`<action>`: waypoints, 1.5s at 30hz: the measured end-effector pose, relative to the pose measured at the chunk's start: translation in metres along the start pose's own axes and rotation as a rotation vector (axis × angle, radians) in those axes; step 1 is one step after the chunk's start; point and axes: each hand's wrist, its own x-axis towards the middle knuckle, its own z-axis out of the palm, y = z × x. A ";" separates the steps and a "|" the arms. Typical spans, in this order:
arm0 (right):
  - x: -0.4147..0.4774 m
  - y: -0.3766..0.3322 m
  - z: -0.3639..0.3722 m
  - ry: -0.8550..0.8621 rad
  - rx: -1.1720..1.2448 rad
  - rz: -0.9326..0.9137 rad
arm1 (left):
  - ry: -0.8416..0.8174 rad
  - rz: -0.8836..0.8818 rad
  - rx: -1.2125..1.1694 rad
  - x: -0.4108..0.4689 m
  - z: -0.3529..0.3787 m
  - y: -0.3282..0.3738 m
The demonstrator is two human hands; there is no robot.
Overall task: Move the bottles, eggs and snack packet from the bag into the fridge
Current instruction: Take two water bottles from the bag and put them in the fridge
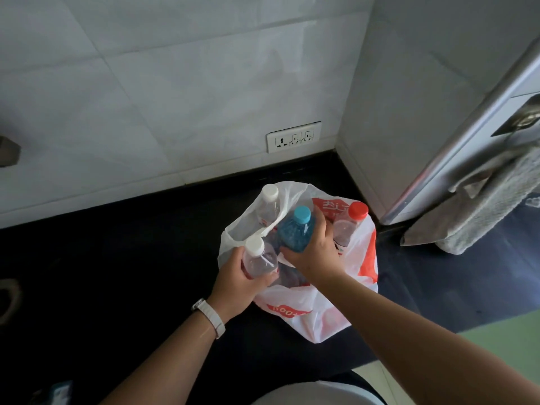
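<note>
Head — blue bottle (293, 235); clear bottle (260, 263) — upright

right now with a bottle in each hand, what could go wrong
1. The bag handle lies across the opening, beside the clear bottle in the left hand and the blue bottle in the right hand; lifting could snag it and drag the bag.
2. With both hands full, nothing steadies the red-capped bottle leaning at the bag's edge; it may topple.

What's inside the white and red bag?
Four bottles: back white-capped bottle, front white-capped bottle in the left hand, blue bottle in the right hand, red-capped bottle. Anything deeper in the bag is covered.
</note>
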 end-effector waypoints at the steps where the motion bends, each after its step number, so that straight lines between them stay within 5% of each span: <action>1: 0.000 0.002 0.003 0.007 0.047 0.009 | 0.002 0.005 -0.004 -0.002 -0.002 0.001; 19: -0.021 0.010 0.003 0.090 0.291 -0.055 | 0.061 0.096 -0.014 -0.025 -0.027 0.031; 33: -0.089 -0.029 -0.060 0.209 0.822 -0.135 | 0.090 0.204 -0.249 -0.052 -0.036 0.057; 45: -0.103 -0.030 -0.116 0.002 0.855 -0.327 | 0.250 0.285 -0.359 -0.084 -0.012 0.106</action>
